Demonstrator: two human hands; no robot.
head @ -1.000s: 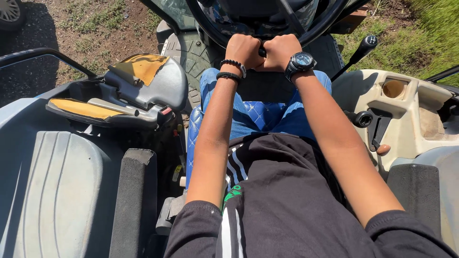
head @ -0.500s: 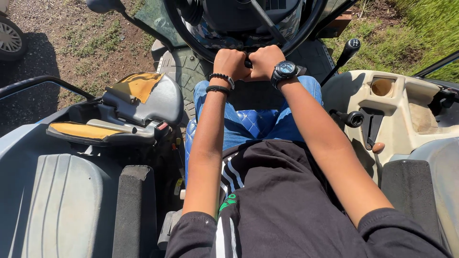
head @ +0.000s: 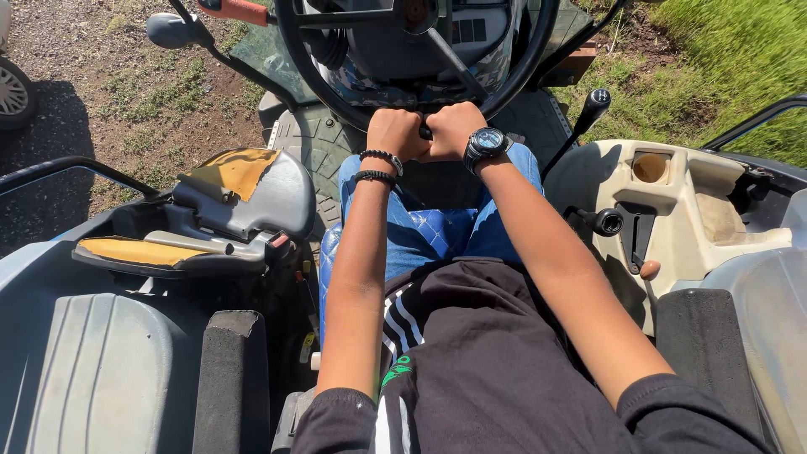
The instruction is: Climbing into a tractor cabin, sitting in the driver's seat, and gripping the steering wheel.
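Left hand [head: 397,133]: fist closed around lowest arc of steering wheel [head: 296,67], knuckles up, two dark bead bracelets [head: 377,166] on wrist. Right hand [head: 452,128]: likewise clenched on same rim section, touching left hand side by side, black wristwatch [head: 487,143] with round dial on wrist. Both forearms extended straight forward from black sleeves.

Steering wheel: black, only lower half in view at top centre, one spoke [head: 445,55] running down toward the hands. Dashboard panel visible behind rim; details too small to tell.

Below forearms: blue jeans [head: 437,231] on seated legs, black shirt with white stripes [head: 471,361] in foreground.

Right of hands: black-knobbed lever [head: 595,102] tilted up beside wheel. Further right, beige console [head: 689,210] with round recess, a short black lever [head: 607,222] and a small brown knob [head: 649,270] on its inner edge. Black padded armrest [head: 702,345] just below console.

Left of hands: grey folded side seat [head: 244,202] with torn yellow padding, a flat worn yellow cushion [head: 139,250] beside it. Ribbed grey fender [head: 92,378] and black armrest pad [head: 229,378] lower left. Orange-tipped lever [head: 237,10] and a rounded grey knob [head: 171,30] upper left.

Outside: bare dirt with sparse grass at left, car wheel [head: 13,91] at frame edge, bright green grass [head: 740,50] at upper right. Strong sunlight, hard shadows.
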